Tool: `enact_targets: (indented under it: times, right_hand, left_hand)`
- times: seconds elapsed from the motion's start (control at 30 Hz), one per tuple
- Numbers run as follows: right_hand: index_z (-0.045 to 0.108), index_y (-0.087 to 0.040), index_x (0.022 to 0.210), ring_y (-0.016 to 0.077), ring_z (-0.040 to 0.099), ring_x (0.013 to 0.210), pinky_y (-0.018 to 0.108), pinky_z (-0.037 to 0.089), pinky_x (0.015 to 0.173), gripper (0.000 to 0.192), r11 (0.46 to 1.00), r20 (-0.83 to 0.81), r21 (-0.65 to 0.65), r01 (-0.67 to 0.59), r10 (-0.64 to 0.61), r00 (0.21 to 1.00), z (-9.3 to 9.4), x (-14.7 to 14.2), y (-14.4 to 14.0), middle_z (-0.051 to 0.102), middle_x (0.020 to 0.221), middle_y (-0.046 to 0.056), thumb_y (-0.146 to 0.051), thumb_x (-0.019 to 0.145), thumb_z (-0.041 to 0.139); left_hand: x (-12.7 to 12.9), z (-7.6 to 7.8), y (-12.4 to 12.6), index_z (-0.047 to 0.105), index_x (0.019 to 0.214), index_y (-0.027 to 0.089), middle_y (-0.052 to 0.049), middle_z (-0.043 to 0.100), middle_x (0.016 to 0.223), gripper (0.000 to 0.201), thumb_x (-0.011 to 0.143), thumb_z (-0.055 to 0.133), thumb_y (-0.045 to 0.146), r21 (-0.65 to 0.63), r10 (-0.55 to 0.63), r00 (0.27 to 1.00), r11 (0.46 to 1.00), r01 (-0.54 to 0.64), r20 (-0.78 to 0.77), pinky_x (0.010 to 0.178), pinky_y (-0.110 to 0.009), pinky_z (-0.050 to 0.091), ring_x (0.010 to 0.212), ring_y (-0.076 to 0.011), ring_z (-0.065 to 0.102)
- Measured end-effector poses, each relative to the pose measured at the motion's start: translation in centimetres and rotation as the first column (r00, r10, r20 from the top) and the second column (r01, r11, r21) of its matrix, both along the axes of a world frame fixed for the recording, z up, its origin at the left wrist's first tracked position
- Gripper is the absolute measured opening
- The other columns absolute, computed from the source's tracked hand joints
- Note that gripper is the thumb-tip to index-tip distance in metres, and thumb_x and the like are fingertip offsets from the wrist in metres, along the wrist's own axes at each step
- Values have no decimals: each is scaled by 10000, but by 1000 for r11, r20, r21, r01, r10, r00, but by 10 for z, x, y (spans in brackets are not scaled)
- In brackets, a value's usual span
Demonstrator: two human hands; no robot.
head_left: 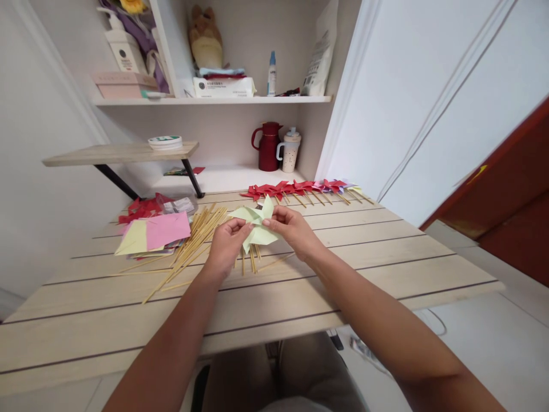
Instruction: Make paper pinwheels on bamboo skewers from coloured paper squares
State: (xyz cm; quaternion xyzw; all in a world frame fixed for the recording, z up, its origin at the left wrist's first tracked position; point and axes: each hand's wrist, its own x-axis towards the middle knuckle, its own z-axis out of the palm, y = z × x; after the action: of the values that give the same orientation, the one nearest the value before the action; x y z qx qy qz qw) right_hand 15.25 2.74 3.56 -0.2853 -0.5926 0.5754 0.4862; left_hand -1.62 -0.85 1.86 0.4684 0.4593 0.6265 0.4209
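Note:
A pale green paper pinwheel point(259, 234) is held up over the middle of the table between both my hands. My left hand point(227, 243) pinches its left side between thumb and fingers. On the other side my right hand point(294, 228) grips it, the thumb pressed close to the folded centre. Several thin wooden sticks point(252, 260) lie on the table below and behind the paper, partly hidden by it. More sticks point(189, 243) are spread in a loose pile to the left of my left hand.
Finished red pinwheels point(283, 189) and lilac ones point(338, 185) lie in a row at the back. Pink paper sheets point(169, 230) and red paper pieces point(143, 209) sit at the left. A red jug point(269, 149) and a cup point(291, 151) stand behind. A small raised shelf point(120, 151) overhangs the back left.

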Motion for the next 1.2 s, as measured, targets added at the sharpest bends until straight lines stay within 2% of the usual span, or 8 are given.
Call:
enact_targets:
  times: [0.23,0.4,0.6,0.73,0.87,1.0,1.2]
  right_hand:
    - [726,-187,890,163,612,705,302,475,667,427,999,-13,-44,5,-6,1000,0,0,-1,706,808,15,-487,629,883]
    - [731,-184,875,171,621,699,316,493,666,397,997,-36,-73,36,-39,999,-1,-1,0,719,794,21,-415,598,897]
    - [743,-183,844,155,615,656,298,495,632,377,993,-66,-118,30,-38,997,0,0,0,721,748,8,-401,580,902]
    - [751,-172,836,159,636,693,311,515,683,397,987,-88,-157,-23,9,996,1,2,1,739,780,17,-396,561,929]
    - [741,-174,815,162,637,728,318,514,723,351,993,-66,-114,-34,27,997,-1,3,3,739,799,14,-357,578,922]
    - [729,-193,915,151,624,732,297,499,710,380,998,-82,-50,-37,32,996,-1,3,3,729,823,-2,-327,608,907]
    - [699,-184,920,148,616,693,283,488,654,387,997,-53,-75,-29,25,998,-2,2,3,713,808,4,-341,620,886]
  left_hand:
    - [1,0,-1,713,705,195,-8,662,671,318,632,881,454,25,-14,997,1000,16,-74,624,-272,478,630,-151,584]
    - [3,1,-2,718,706,192,-17,670,695,339,649,875,488,36,-19,995,999,23,-103,631,-271,472,654,-156,588]
    - [2,-1,-1,719,722,180,-16,674,702,348,649,884,478,42,-19,997,999,22,-78,648,-265,474,661,-148,591]
    - [2,-2,0,733,752,172,-18,703,740,335,660,882,457,46,-16,999,999,18,-29,668,-256,480,681,-138,609]
    - [1,-3,2,752,779,168,-19,707,725,318,686,867,449,38,-13,1000,999,12,10,647,-255,480,664,-137,609]
    - [-1,-6,3,759,801,170,-22,722,758,308,695,871,437,36,-22,999,999,20,42,673,-255,492,686,-139,627]
    - [1,-6,2,769,863,162,-39,738,794,354,745,834,489,15,-117,989,993,116,92,726,-265,513,733,-151,659]
